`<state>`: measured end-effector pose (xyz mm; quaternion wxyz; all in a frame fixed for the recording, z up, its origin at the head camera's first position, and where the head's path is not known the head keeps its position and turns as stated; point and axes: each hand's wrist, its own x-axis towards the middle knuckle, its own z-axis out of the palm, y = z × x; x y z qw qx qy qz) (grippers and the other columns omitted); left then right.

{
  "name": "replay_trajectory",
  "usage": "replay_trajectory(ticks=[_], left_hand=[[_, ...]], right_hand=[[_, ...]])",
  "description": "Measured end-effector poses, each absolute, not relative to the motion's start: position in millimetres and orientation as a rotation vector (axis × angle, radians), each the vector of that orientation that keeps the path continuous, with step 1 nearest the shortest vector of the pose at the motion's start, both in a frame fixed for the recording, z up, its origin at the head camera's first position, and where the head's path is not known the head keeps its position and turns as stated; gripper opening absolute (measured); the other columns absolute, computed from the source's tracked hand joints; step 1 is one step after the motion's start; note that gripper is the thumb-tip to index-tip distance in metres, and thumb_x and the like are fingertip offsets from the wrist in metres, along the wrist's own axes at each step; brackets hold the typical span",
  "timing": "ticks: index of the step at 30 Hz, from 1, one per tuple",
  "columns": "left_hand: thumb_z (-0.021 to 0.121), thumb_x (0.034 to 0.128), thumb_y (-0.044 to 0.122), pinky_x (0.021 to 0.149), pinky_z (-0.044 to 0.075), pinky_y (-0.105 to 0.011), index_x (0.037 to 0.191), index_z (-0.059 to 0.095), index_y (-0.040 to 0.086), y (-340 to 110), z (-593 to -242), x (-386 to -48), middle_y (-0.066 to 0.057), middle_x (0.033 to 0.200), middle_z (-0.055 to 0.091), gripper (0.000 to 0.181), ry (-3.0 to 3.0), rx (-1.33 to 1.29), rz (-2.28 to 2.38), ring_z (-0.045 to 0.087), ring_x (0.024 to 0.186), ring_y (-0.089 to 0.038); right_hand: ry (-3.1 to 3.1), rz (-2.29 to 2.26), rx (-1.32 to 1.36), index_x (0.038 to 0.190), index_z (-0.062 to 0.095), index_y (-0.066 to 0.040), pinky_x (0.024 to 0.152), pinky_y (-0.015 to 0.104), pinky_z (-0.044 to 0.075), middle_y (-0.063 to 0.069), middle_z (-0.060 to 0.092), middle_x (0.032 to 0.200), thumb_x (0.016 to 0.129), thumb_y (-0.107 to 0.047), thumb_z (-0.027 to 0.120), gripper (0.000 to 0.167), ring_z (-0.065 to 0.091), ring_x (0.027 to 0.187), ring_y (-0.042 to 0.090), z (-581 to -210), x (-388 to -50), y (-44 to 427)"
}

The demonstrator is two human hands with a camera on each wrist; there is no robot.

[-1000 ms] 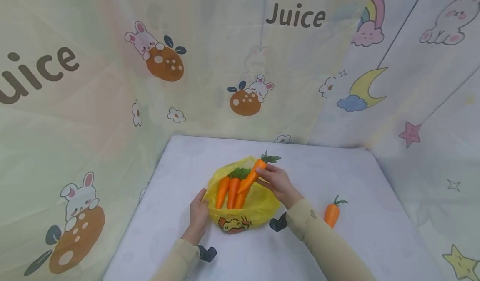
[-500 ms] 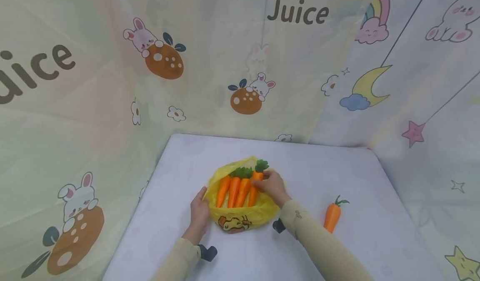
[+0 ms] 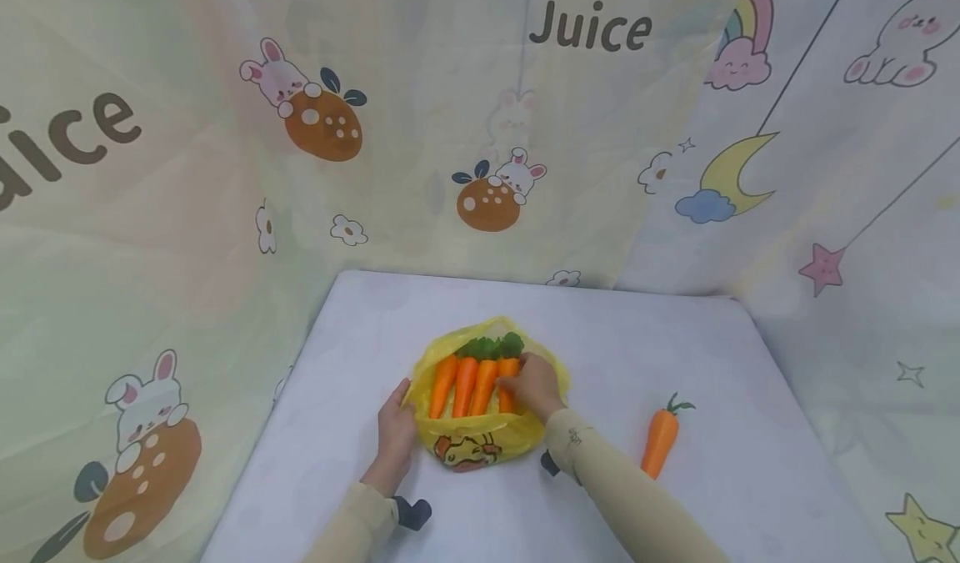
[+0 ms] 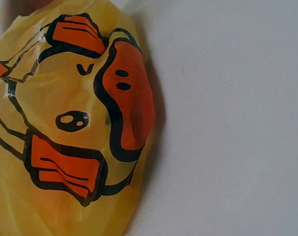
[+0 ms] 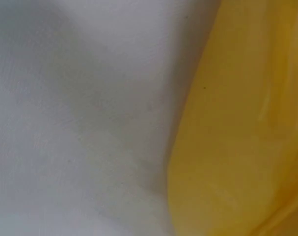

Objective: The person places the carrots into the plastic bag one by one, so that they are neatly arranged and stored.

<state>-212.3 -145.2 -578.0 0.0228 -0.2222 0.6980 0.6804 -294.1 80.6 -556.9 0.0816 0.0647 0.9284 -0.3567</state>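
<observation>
A yellow plastic bag (image 3: 528, 441) with a printed cartoon face lies on the table, its mouth spread wide. Inside, several orange carrots (image 3: 464, 386) with green tops lie side by side. My left hand (image 3: 395, 431) holds the bag's left edge; only a bit of that hand shows in the left wrist view, beside the printed bag (image 4: 45, 206). At the right side of the opening, my right hand (image 3: 540, 385) reaches in and grips the rightmost carrot (image 3: 508, 368), partly covering it. The right wrist view has just the bag's side (image 5: 222, 128), no fingers.
Another carrot (image 3: 660, 442) lies on the white table (image 3: 600, 329) to the right of the bag, near the right forearm. Printed cloth curtains (image 3: 405, 113) hang behind the table and along its left and right sides.
My right hand has brought a carrot from above the bag's opening down into it, beside the other carrots. The left hand has stayed at the bag's left edge.
</observation>
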Motion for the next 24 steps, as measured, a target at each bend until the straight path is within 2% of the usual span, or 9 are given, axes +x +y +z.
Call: replay_trajectory(ticks=[8, 14, 20, 24], left_hand=[[0.034, 0.1028, -0.002, 0.119, 0.026, -0.054, 0.158, 0.028, 0.000, -144, -578, -212, -0.020, 0.163, 0.026, 0.055, 2.156, -0.682, 2.121, 0.024, 0.149, -0.039], [0.034, 0.1032, -0.001, 0.119, 0.026, -0.054, 0.158, 0.029, 0.000, -145, -575, -212, -0.021, 0.163, 0.025, 0.055, 2.153, -0.687, 2.117, 0.024, 0.149, -0.040], [0.034, 0.1033, -0.001, 0.119, 0.025, -0.055, 0.157, 0.029, 0.000, -146, -573, -212, -0.022, 0.163, 0.025, 0.054, 2.164, -0.698, 2.112, 0.024, 0.149, -0.040], [0.034, 0.1029, -0.001, 0.119, 0.024, -0.055, 0.157, 0.030, -0.001, -147, -572, -211, -0.022, 0.163, 0.025, 0.054, 2.170, -0.688, 2.111, 0.023, 0.149, -0.041]], right_hand=[[2.679, -1.173, 0.209, 0.139, 0.053, 0.009, 0.104, 0.051, 0.048, 0.025, 0.057, 0.139, 0.084, -0.015, 0.071, 0.062, 0.057, 0.121, 0.036, -549, -288, 82], [2.739, -1.050, 0.122, 0.134, 0.057, 0.010, 0.097, 0.047, 0.054, 0.025, 0.063, 0.130, 0.081, -0.003, 0.068, 0.055, 0.063, 0.109, 0.034, -550, -291, 81], [2.798, -0.940, 0.062, 0.134, 0.056, 0.010, 0.105, 0.050, 0.048, 0.026, 0.061, 0.132, 0.086, -0.007, 0.071, 0.053, 0.058, 0.122, 0.041, -553, -290, 81], [2.859, -1.071, -0.038, 0.136, 0.057, 0.008, 0.095, 0.050, 0.054, 0.024, 0.061, 0.134, 0.087, -0.011, 0.071, 0.054, 0.061, 0.117, 0.039, -546, -282, 89]])
